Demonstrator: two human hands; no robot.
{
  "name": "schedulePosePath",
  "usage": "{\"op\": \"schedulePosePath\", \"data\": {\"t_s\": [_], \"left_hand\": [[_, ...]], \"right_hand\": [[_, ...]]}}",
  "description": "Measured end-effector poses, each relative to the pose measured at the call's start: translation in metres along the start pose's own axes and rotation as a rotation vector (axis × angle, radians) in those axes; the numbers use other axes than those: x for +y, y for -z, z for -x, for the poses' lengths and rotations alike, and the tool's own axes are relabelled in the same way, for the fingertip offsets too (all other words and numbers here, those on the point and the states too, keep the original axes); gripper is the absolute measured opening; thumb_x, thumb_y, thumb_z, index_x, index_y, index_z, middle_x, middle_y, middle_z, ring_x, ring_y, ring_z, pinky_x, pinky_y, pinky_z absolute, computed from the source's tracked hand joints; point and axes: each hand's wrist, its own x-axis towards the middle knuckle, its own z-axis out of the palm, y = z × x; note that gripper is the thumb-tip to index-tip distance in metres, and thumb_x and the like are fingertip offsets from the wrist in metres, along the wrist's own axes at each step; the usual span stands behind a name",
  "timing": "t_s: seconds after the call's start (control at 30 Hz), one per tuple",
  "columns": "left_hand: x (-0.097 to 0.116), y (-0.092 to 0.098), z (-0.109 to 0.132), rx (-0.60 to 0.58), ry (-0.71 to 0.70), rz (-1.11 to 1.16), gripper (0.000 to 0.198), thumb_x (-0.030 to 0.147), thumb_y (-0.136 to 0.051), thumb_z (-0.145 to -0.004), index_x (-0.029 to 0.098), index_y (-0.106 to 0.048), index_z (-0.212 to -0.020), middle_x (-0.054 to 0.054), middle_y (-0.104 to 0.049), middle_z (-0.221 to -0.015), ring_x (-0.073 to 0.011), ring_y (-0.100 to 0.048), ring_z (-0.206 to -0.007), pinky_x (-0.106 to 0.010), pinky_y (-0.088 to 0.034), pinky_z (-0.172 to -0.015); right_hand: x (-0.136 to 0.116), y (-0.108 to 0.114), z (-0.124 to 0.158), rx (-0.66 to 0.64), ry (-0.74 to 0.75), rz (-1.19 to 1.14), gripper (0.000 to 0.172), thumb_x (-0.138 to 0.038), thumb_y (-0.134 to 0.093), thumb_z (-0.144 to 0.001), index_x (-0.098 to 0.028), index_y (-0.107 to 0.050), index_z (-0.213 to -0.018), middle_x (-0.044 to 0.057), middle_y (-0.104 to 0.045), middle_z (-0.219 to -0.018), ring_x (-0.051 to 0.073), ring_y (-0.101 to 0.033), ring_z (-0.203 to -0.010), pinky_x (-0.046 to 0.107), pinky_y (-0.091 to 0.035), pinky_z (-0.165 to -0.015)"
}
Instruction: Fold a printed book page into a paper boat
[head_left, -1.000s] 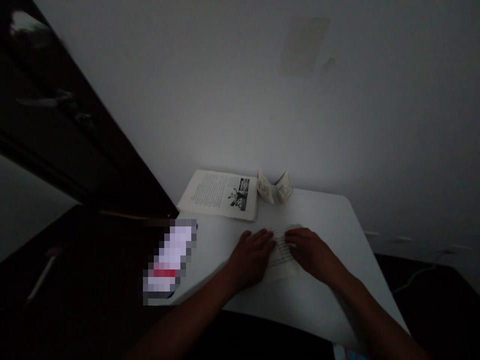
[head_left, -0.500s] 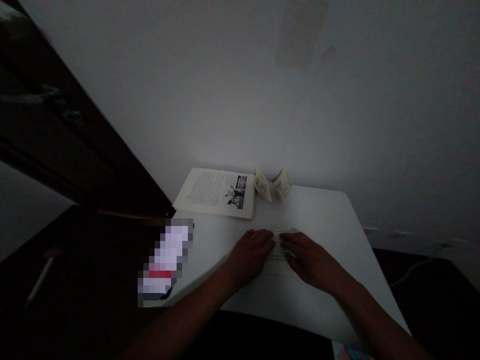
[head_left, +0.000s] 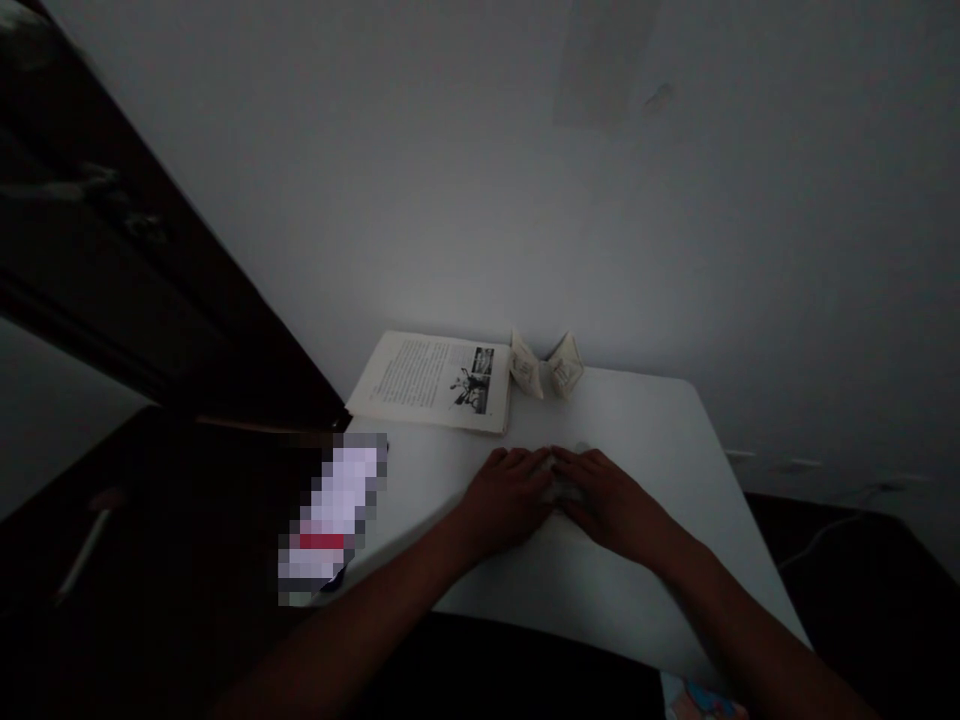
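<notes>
My left hand [head_left: 506, 505] and my right hand [head_left: 607, 505] meet over a small piece of printed paper [head_left: 562, 492] on the white table. Both hands' fingers are bent and pressed onto it from either side, their tips nearly touching. Only a narrow strip of the paper shows between them; how it is folded is hidden. Beyond my hands, two folded paper shapes, the left one [head_left: 526, 367] and the right one [head_left: 565, 366], stand side by side near the wall.
An open book [head_left: 420, 385] with text and pictures lies at the table's back left. A blurred-out, phone-like object [head_left: 337, 515] is at the left edge. The white table [head_left: 652, 420] stands against a grey wall [head_left: 450, 180], with a dark door [head_left: 150, 260] on the left.
My hands have come closer together, so the fingertips now almost meet. Less of the printed paper shows between them. The book and folded shapes have stayed put.
</notes>
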Motion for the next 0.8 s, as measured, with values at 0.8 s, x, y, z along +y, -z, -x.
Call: {"op": "schedulePosePath", "data": {"t_s": [0.8], "left_hand": [[-0.011,0.020,0.002,-0.135,-0.069,0.090,0.058,0.048,-0.068,-0.062,0.025,-0.056,-0.113,-0.009,-0.038,-0.139,-0.0290,-0.042,-0.116,-0.045,-0.031,-0.095]], "right_hand": [[0.004,0.017,0.022,-0.069,0.087,-0.006,0.038,-0.039,-0.063,-0.074,-0.020,-0.063,-0.106,0.009,-0.055,-0.125,0.024,-0.050,-0.115,0.042,-0.040,-0.098]]}}
